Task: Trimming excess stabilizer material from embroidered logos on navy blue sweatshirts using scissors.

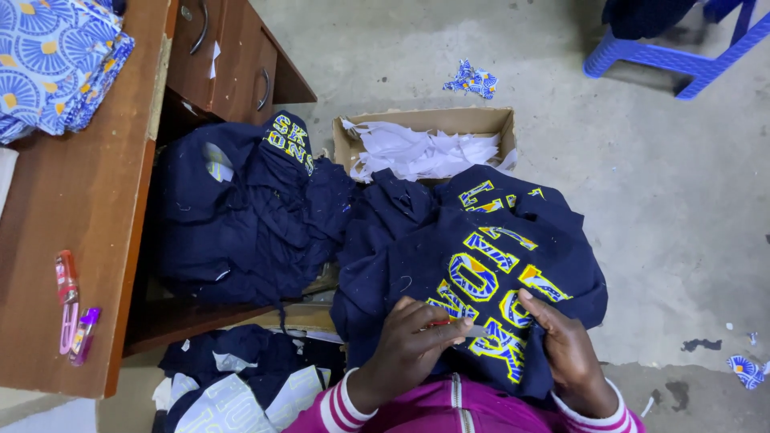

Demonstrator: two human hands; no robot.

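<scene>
Camera: you have one view, worn on your head.
Direction: it looks steeply down past your chest to your lap.
Distance: close to your hands.
Edges: bench [88,208] at left, concrete floor [682,208] at right.

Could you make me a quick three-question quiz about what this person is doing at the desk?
1. True or false: the cardboard box holds white paper scraps.
2. Which hand pinches a thin red tool against the navy garment? A) left hand B) right hand
3. Fill in: the folded blue patterned fabric lies on the wooden ____.

Key: 1 true; 2 A; 3 desk.
</scene>
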